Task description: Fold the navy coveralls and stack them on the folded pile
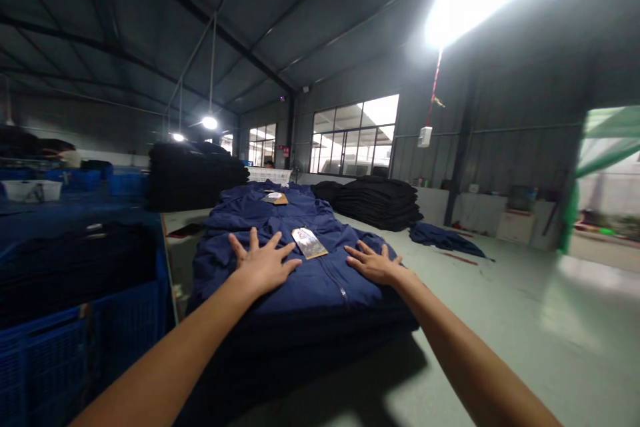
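Note:
A stack of folded navy jackets (305,293) lies in front of me on a pale table. My left hand (263,263) rests flat on the top jacket, fingers spread, left of a printed hang tag (309,243). To the right of that tag, my right hand (373,263) also lies on the fabric with its fingers apart. A zipper (342,290) runs down the jacket between the two hands. Farther back, more navy garments carry a second tag (275,198). Neither hand grips anything.
Dark folded garments are piled at the back left (195,177) and back right (377,202). A loose navy cloth (445,239) lies on the table (500,307). Blue crates (125,320) stand at the left. A switch box (425,137) hangs from a cord.

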Available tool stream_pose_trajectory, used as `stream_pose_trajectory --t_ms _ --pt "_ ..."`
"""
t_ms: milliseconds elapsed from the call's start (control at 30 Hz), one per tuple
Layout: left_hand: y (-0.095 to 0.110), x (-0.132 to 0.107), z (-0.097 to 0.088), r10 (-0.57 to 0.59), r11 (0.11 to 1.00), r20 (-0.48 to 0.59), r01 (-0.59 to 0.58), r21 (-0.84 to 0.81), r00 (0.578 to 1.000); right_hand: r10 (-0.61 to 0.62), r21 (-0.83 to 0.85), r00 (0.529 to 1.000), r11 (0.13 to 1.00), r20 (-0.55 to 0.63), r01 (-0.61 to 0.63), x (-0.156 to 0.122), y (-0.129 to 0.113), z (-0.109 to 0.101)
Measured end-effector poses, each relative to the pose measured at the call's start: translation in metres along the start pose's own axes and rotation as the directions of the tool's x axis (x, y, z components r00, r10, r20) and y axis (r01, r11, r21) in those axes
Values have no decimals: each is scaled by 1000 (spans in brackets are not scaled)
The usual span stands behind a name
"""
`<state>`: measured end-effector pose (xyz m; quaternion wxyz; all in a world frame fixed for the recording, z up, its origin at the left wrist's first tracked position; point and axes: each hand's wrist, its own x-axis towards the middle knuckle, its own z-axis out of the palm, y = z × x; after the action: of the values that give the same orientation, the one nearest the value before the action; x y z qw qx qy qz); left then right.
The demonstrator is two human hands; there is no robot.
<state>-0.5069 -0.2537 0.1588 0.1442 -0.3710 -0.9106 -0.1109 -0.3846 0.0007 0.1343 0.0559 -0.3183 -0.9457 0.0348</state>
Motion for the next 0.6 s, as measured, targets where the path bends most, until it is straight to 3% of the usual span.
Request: stream_pose_trajectory --t_ms 167,300,467,600 --pt "-10 20 34 -144 983 203 164 -87 969 8 116 994 993 110 -21 11 -11 14" --pt "-25 26 51 -161 964 304 215 -154 939 -12 152 986 988 169 -14 27 -19 25" --pt "-28 26 57 -144 959 273 202 -198 951 -51 160 982 987 184 21 34 -20 33" --pt "-22 24 47 -157 962 180 191 -193 971 -76 102 990 993 120 64 23 -12 22"
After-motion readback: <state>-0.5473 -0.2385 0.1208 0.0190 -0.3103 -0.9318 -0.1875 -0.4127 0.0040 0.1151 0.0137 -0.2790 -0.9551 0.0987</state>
